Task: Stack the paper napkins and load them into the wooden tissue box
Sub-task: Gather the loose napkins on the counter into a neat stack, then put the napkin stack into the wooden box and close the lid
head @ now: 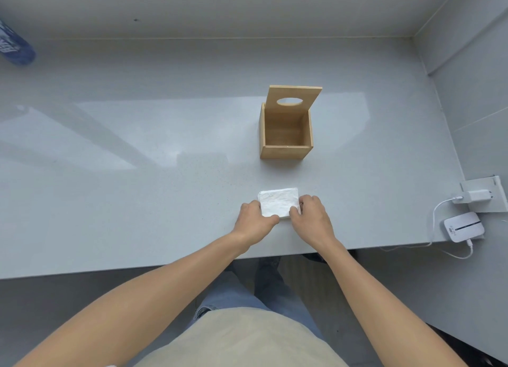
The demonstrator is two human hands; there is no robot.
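1. Now both hands, left hand (254, 218) and right hand (309, 215), pinch the napkin stack (279, 202) at lower centre of the counter (137, 174).
2. Uneven squeezing could fan the sheets before they reach the open wooden tissue box (286, 135) above.

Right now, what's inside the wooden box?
Nothing: the box shows only its bare wooden floor, lid up. The near wall hides the front corner.

Blue bottle (15, 46) cut by the left edge, label blurred; napkin stack's (279, 203) near corners under fingers.
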